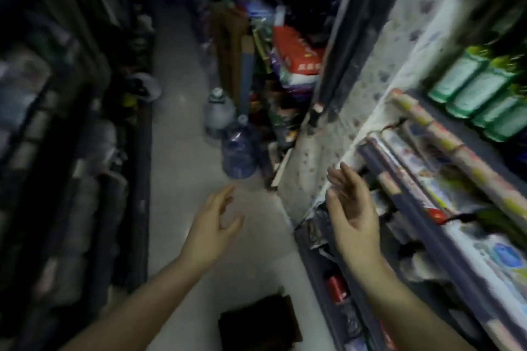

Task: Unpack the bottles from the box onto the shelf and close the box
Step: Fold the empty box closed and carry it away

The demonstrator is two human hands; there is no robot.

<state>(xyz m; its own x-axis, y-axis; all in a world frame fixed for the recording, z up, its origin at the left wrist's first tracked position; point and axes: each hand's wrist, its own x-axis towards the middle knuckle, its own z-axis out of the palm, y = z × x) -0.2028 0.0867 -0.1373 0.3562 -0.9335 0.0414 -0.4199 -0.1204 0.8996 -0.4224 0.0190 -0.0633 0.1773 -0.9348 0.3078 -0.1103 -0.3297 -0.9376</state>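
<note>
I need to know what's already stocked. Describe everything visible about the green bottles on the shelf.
The green bottles sit on the upper right shelf, packed side by side in a row, touching one another. They look like pale green translucent plastic with brighter yellow-green parts toward one end; the blur hides any label text. They appear tilted in the picture because of the camera angle. Rolled wrapping paper lies below them. Neither hand touches them.

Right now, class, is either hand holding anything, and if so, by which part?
Nothing is held. The left hand and right hand are both open and empty, fingers spread.
</note>
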